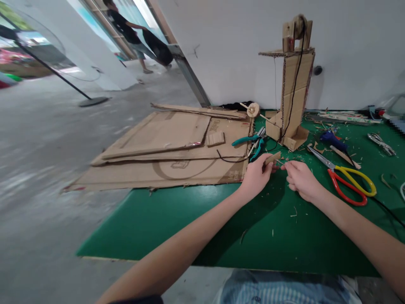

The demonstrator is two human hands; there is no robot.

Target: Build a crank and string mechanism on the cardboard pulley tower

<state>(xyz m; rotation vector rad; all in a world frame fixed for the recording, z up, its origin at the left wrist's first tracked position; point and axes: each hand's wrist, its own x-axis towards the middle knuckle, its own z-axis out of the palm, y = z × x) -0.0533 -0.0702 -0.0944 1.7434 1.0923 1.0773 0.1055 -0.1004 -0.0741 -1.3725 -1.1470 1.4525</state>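
My left hand (257, 172) is closed on a small piece of cardboard (272, 158) above the green table. Close beside it, my right hand (300, 178) pinches a thin stick (280, 162) whose far end meets the cardboard piece; whether it goes in cannot be seen. Just beyond my hands lie teal-handled pliers (247, 140). A cardboard tower (294, 88) with a wheel on top and a black cord stands behind them. Scissors (348, 181) with one red and one yellow handle rest to the right of my right hand.
Stacked cardboard sheets (158, 133) overhang the left edge of the green table (177, 223). A blue tool (330, 138), a metal tool (381, 143) and scattered scraps lie at the right. Far left, a person (126, 29) carries a black bag near a stand (93, 101).
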